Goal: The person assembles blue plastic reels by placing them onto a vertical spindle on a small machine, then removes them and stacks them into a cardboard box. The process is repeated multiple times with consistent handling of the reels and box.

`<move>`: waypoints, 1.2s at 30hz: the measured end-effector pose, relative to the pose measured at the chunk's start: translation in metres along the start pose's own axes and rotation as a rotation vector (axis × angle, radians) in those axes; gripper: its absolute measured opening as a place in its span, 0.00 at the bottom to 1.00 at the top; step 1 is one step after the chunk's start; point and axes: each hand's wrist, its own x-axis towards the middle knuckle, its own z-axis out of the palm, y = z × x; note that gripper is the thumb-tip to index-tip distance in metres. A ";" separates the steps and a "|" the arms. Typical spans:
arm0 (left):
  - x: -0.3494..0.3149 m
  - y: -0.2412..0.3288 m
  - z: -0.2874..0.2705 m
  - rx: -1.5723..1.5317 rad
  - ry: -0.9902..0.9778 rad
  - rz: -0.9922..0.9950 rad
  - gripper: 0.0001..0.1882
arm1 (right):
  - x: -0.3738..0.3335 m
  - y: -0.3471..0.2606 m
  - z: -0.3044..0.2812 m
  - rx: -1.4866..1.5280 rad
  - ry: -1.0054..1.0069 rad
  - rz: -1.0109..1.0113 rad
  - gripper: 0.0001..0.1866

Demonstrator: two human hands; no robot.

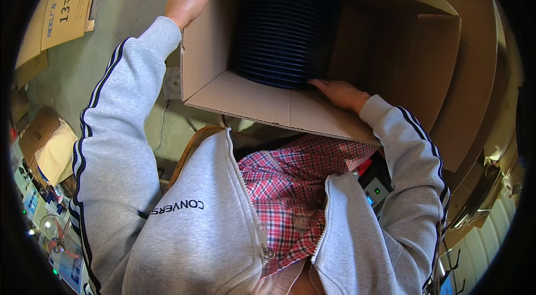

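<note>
Your box (268, 99) is matt corrugated cardboard; the ridged discs (286, 27) look like glossy plastic; your jacket (192, 239) is matt cloth.

The person wears a light grey jacket (192, 245), unzipped, with dark lettering (177, 208) on its chest, a pale-toothed zip (243, 176) and dark stripes (114, 66) down the sleeves (125, 105). Underneath shows a red, white and dark plaid garment (287, 200). Left hand (187, 0) and right hand (339, 94) are bare.
</note>
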 end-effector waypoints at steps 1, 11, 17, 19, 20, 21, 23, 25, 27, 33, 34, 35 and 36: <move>0.000 -0.001 0.000 -0.004 0.002 0.002 0.33 | -0.002 -0.002 -0.004 0.062 -0.012 0.021 0.32; 0.000 0.005 -0.004 0.003 -0.022 0.010 0.30 | -0.004 -0.001 -0.006 0.119 -0.017 0.045 0.41; -0.002 0.010 -0.007 0.023 -0.040 -0.021 0.30 | 0.001 0.000 -0.002 0.047 0.013 0.010 0.45; -0.002 0.008 -0.005 0.025 -0.030 -0.005 0.31 | -0.005 -0.010 -0.014 0.081 -0.065 0.082 0.45; -0.002 0.006 -0.005 0.025 -0.025 0.004 0.31 | -0.005 -0.009 -0.012 0.045 -0.046 0.085 0.46; -0.002 0.006 -0.004 0.005 -0.006 0.020 0.29 | -0.003 -0.007 -0.008 0.008 -0.028 0.088 0.46; -0.003 0.005 -0.002 -0.035 0.031 0.053 0.24 | -0.002 -0.004 -0.002 -0.044 0.010 0.083 0.46; -0.003 0.005 -0.003 -0.027 0.027 0.048 0.24 | -0.002 -0.001 0.003 -0.075 0.050 0.067 0.47; -0.003 0.006 -0.003 -0.026 0.027 0.049 0.24 | 0.001 0.005 0.009 -0.075 0.064 0.041 0.47; -0.006 0.012 -0.007 -0.038 0.006 0.017 0.24 | -0.005 -0.006 -0.008 0.178 0.061 0.095 0.44; -0.006 0.012 -0.008 -0.030 -0.005 0.012 0.25 | -0.007 -0.010 -0.013 0.260 0.046 0.147 0.44; -0.005 0.012 -0.009 -0.023 -0.015 0.007 0.25 | -0.006 -0.009 -0.012 0.257 0.054 0.146 0.45; -0.005 0.012 -0.009 -0.020 -0.003 0.015 0.25 | -0.004 -0.005 -0.009 0.254 0.062 0.145 0.47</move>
